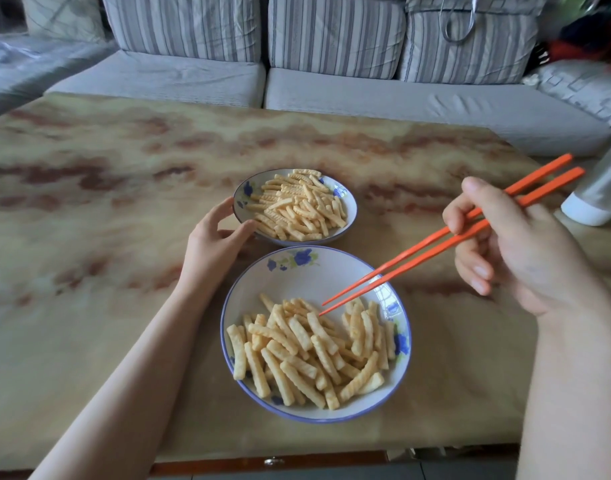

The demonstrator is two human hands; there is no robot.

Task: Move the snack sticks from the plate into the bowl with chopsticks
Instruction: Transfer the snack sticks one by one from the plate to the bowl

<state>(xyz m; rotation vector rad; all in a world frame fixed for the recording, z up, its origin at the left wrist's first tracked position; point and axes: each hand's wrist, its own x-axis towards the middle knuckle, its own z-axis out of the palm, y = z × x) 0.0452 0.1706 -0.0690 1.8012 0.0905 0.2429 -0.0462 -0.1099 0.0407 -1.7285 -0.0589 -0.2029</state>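
A grey sofa [332, 95] with striped back cushions [335, 32] runs across the far side of our view, just behind the table. In front of it lies the wide tabletop [89, 209], a glossy cream surface veined with reddish-brown like marble. Our two bare forearms reach in over its near edge, one from each lower corner.

The largest dish is the white plate [307, 277], blue-rimmed with blue flowers, and it sits nearest to us at the middle of the tabletop. Its far half is bare. At the right edge a white and silver container [602, 192] stands partly out of frame; we cannot tell what it is. Just beyond the plate, close to it but apart, sits the smaller bowl [352, 206] in the same blue-flowered pattern.

Our right hand [515, 251] hovers to the right of the plate, above the tabletop. Its fingers are curled round a pair of orange chopsticks [435, 242]. Our left hand [214, 244] rests beside the bowl, thumb and fingers cupped round its near-left rim.

The chopsticks slant down and to the left over the plate. Their tips stand a little apart at the far edge of the heap, and we cannot tell whether the lower tip touches a piece.

Pale yellow crinkle-cut snack sticks [307, 355] lie piled criss-cross on the near half of the plate. A second heap [297, 206] fills the bowl.
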